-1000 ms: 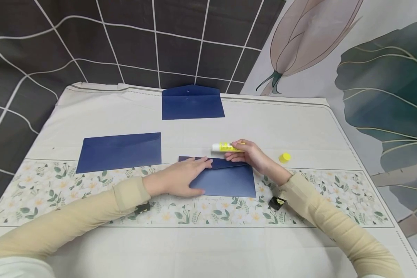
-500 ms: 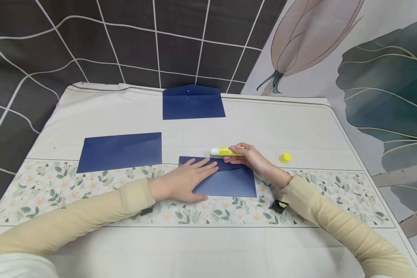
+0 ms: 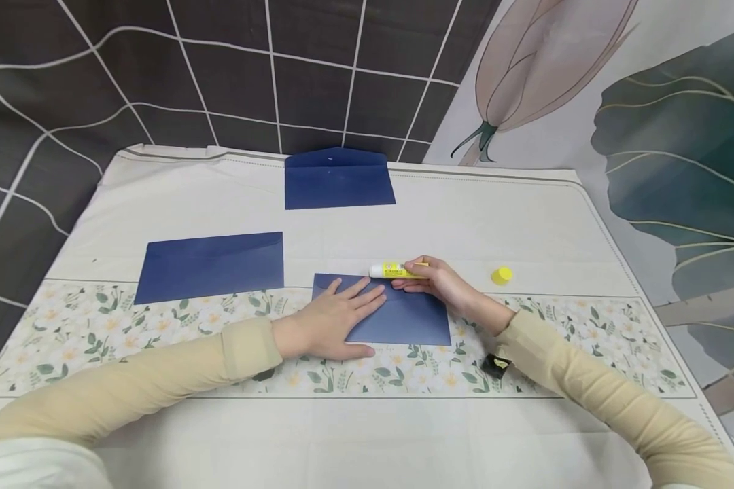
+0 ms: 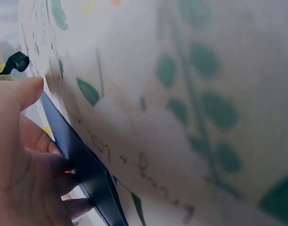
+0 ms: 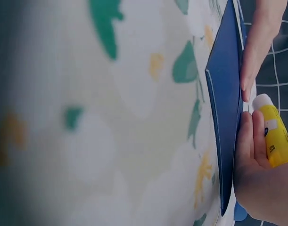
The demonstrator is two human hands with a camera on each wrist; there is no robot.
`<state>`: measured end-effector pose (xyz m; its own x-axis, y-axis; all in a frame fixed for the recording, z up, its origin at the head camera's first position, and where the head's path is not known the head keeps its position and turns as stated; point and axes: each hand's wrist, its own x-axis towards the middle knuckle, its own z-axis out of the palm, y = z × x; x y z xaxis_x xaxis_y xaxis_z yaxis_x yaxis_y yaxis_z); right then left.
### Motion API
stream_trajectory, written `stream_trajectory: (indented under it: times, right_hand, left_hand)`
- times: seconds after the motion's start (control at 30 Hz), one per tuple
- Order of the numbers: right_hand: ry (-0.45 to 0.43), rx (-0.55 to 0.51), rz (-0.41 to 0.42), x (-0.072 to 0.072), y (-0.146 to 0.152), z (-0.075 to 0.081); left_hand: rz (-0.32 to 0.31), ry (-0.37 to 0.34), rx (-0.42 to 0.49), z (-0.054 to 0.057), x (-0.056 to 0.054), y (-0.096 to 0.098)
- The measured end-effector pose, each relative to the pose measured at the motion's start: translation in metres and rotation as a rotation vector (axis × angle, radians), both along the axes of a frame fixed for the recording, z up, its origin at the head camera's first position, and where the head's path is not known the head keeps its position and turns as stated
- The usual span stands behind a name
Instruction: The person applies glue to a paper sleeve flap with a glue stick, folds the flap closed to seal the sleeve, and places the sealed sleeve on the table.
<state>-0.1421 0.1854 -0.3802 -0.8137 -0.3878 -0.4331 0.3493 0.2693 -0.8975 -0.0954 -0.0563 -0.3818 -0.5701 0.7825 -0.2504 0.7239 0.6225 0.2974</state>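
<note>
A dark blue envelope (image 3: 404, 318) lies on the patterned band of the tablecloth, its flap side up and the flap folded down. My left hand (image 3: 336, 322) rests on its left part with the fingers spread straight; the thumb reaches past the near edge. Over the flap's right part is my right hand (image 3: 443, 282), holding a yellow and white glue stick (image 3: 397, 270) between thumb and fingers. The glue stick lies sideways, white end pointing left, close to the left fingertips. In the right wrist view, some right fingers (image 5: 246, 136) lie along the envelope's flap side.
A second blue envelope (image 3: 211, 268) lies at the left, and a third one (image 3: 339, 187) with its flap raised is at the far edge. To the right of my right hand stands a yellow cap (image 3: 501, 275). Behind the table hangs a dark gridded cloth (image 3: 220, 75).
My left hand has slid slightly right across the envelope, its fingers more spread. The flap now lies flatter. My right hand, still gripping the glue stick, has come a little lower.
</note>
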Motion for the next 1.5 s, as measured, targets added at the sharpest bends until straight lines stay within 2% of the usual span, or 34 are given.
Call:
stream_trajectory:
  times: [0.23, 0.57, 1.0, 1.3, 1.5]
  right_hand:
    - [0.009, -0.013, -0.011, 0.002, -0.001, -0.003]
    - [-0.010, -0.023, -0.020, -0.001, -0.006, 0.000]
    - [-0.008, -0.025, -0.006, -0.001, -0.002, -0.003]
    - [-0.018, 0.000, -0.025, 0.000, 0.006, -0.001]
    - [-0.019, -0.029, -0.031, 0.002, 0.013, 0.001]
  left_hand:
    - [0.017, 0.030, -0.010, -0.002, 0.003, 0.007]
    - [0.051, 0.011, 0.006, -0.003, 0.004, 0.013]
    - [0.074, -0.124, -0.018, -0.001, 0.003, -0.007]
    - [0.080, -0.119, 0.019, -0.001, 0.003, -0.016]
    - [0.092, -0.119, 0.047, 0.000, 0.005, -0.023]
